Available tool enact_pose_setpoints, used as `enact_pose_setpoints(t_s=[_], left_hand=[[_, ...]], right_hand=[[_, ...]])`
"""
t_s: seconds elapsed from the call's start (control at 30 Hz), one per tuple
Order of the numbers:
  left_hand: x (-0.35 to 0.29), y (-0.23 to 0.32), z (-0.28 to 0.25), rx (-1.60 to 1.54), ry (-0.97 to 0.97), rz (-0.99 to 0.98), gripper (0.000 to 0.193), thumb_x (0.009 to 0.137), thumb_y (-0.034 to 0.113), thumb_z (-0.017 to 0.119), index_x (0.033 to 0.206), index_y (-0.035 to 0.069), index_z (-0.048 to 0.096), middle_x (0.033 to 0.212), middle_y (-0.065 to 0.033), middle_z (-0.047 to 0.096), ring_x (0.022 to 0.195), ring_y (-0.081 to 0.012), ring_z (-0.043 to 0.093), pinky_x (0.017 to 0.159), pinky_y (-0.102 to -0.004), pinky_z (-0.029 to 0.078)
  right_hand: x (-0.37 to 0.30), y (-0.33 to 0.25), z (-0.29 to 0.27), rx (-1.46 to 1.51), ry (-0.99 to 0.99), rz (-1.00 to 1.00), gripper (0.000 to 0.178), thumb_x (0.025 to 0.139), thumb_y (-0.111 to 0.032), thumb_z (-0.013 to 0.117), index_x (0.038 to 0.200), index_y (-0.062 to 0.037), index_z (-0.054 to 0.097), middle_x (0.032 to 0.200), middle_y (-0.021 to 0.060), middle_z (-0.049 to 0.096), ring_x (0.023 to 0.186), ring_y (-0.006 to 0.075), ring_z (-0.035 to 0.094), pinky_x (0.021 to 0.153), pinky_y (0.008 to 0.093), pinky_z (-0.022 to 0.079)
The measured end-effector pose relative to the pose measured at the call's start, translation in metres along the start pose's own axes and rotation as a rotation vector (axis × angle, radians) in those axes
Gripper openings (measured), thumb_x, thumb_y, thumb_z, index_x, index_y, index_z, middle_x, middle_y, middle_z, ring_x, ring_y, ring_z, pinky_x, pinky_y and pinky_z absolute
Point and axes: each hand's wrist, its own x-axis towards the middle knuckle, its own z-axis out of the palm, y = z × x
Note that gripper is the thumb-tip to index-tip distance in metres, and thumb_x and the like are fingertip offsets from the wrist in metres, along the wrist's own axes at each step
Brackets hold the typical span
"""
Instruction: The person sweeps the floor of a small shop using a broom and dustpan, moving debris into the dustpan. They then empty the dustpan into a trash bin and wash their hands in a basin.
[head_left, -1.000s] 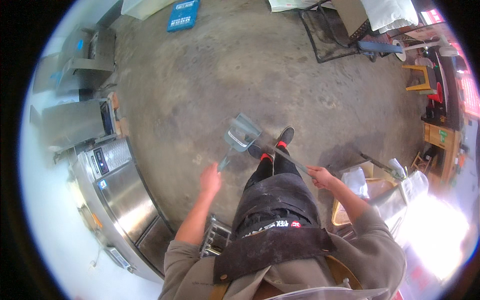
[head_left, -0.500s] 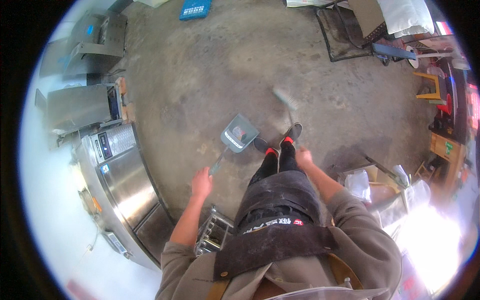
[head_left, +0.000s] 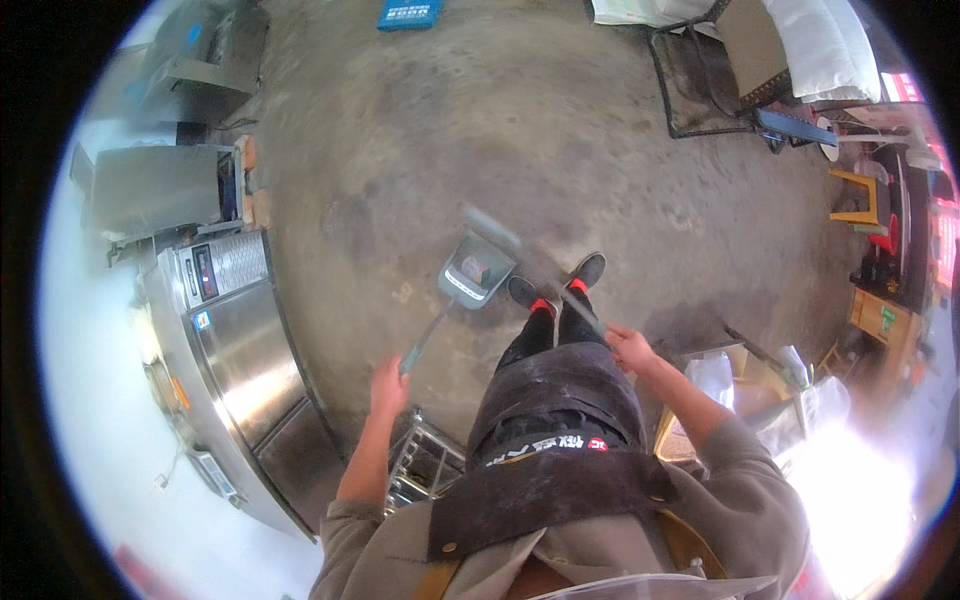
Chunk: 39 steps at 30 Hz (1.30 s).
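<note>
My left hand [head_left: 389, 386] is closed round the handle of a grey-green long-handled dustpan [head_left: 461, 279]. The pan rests on the concrete floor ahead of my feet, with some small dark and reddish debris in it. In my right hand [head_left: 630, 349] is the handle of a broom [head_left: 587, 313]. Its pale bristle head [head_left: 492, 231], smeared by motion, is at the dustpan's far, open edge. The broom's stick slants across in front of my right shoe [head_left: 588, 269].
Along the left stand a steel fridge [head_left: 248, 360] and other steel equipment. Behind my left arm is a metal rack [head_left: 425, 458]. A blue crate [head_left: 409, 13] lies far ahead, a black-framed chair [head_left: 700, 85] far right. Right of me are a yellow stool [head_left: 853, 197] and bags.
The broom head has swept left from ahead of my right shoe to the dustpan's open edge. My right hand has shifted slightly right and nearer me; my left has moved slightly nearer with the handle.
</note>
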Motion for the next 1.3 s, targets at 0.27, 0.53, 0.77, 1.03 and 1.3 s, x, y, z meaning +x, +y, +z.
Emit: enact_pose_setpoints(t_s=[0.27,0.53,0.77,1.03,1.3], left_hand=[[-0.041,-0.051,0.011,0.065,-0.037,-0.140,0.040,0.080,0.012,0.064,0.117,0.005,0.051,0.111,-0.0161,0.058,0.105,-0.0369,0.053,0.088,-0.0482,0.044],[-0.023,-0.078,0.018,0.113,0.044,-0.088,0.043,0.079,0.015,0.064,0.119,0.009,0.051,0.112,-0.0144,0.059,0.108,-0.0349,0.053,0.091,-0.0510,0.040],[-0.032,-0.077,0.009,0.171,0.034,-0.005,0.039,0.077,0.011,0.067,0.112,0.009,0.051,0.112,-0.0112,0.058,0.108,-0.0331,0.052,0.093,-0.0499,0.038],[-0.001,-0.030,-0.025,0.175,0.068,0.150,0.032,0.076,0.011,0.069,0.105,0.010,0.055,0.104,-0.0090,0.059,0.107,-0.0303,0.052,0.097,-0.0486,0.034],[0.058,0.039,-0.047,0.336,0.106,0.338,0.030,0.076,0.013,0.068,0.102,0.011,0.056,0.103,-0.0073,0.060,0.105,-0.0293,0.052,0.100,-0.0478,0.033]], right_hand=[[0.086,-0.043,0.043,-0.456,0.389,-0.283,0.049,0.088,-0.028,0.052,0.133,-0.0075,0.049,0.123,0.0252,0.057,0.113,0.0406,0.055,0.095,0.0454,0.046],[0.101,-0.014,0.163,0.228,-0.138,0.207,0.025,0.094,-0.031,0.051,0.116,-0.0186,0.051,0.053,-0.0012,0.033,0.039,0.0097,0.026,0.036,0.0264,0.019],[0.027,-0.028,0.082,0.325,-0.310,0.192,0.030,0.094,-0.032,0.054,0.123,-0.0243,0.053,0.057,-0.0014,0.037,0.041,0.0086,0.029,0.037,0.0250,0.023],[0.021,0.027,-0.029,0.183,0.338,-0.080,0.047,0.095,-0.027,0.050,0.141,-0.0250,0.042,0.056,-0.0006,0.040,0.042,0.0117,0.040,0.037,0.0294,0.032],[0.122,0.056,0.010,0.529,0.403,0.160,0.026,0.096,-0.030,0.044,0.114,-0.0121,0.052,0.058,0.0082,0.050,0.040,0.0213,0.045,0.033,0.0365,0.034]])
